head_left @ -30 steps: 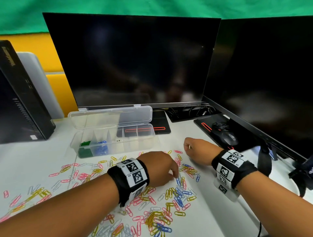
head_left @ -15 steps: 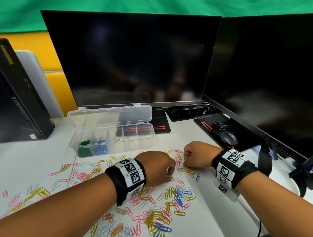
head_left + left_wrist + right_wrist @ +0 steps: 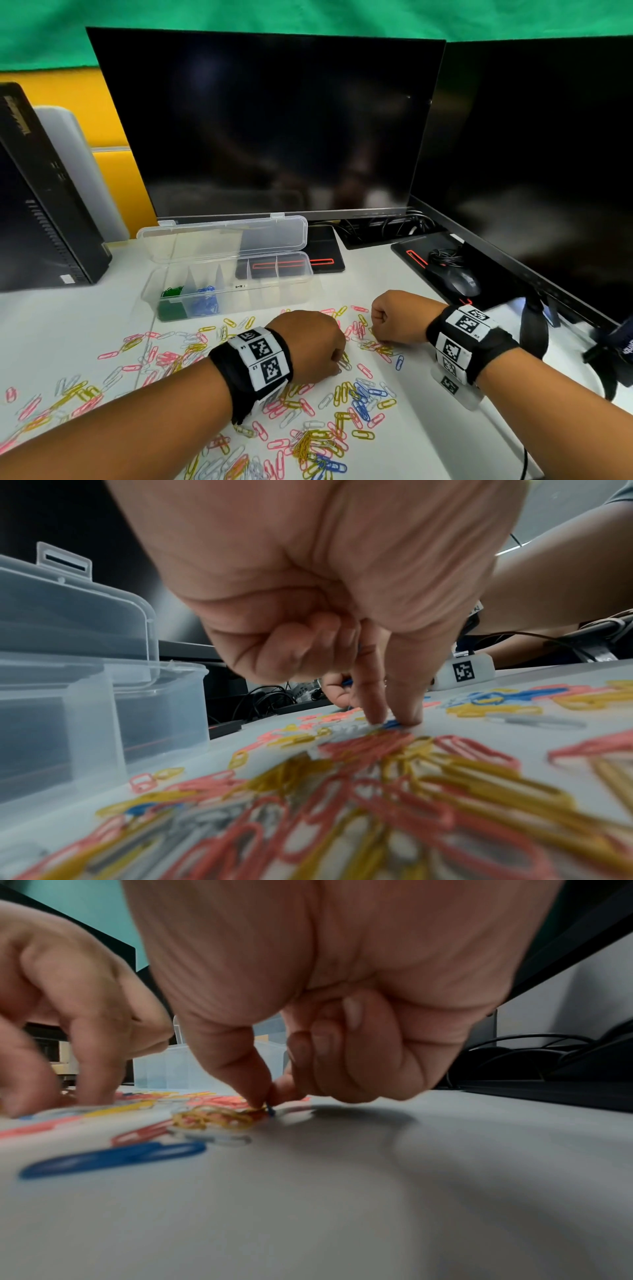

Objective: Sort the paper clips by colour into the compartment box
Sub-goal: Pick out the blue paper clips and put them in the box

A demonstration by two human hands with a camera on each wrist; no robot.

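Pink, yellow, white and blue paper clips [image 3: 346,394] lie scattered over the white desk [image 3: 428,428]. The clear compartment box [image 3: 236,291] stands open behind them, with green clips [image 3: 171,298] in its leftmost compartment and blue clips [image 3: 205,301] in the one beside it. My left hand [image 3: 394,722] has two fingertips down on the desk, pinching a blue clip [image 3: 392,724]; its other fingers are curled. My right hand [image 3: 268,1103] pinches a blue clip [image 3: 271,1111] between thumb and forefinger, at the edge of a yellow tangle [image 3: 212,1118]. The hands [image 3: 337,361] [image 3: 378,339] sit close together.
Two dark monitors [image 3: 274,120] stand behind the box, and a black mouse [image 3: 452,279] with cables lies at the right. A black computer case [image 3: 41,205] stands at the left. A lone blue clip [image 3: 113,1158] lies near my right hand.
My right hand has come down from above the desk onto the clips. My left hand has shifted slightly back toward the left; its fingertips stay on the pile.
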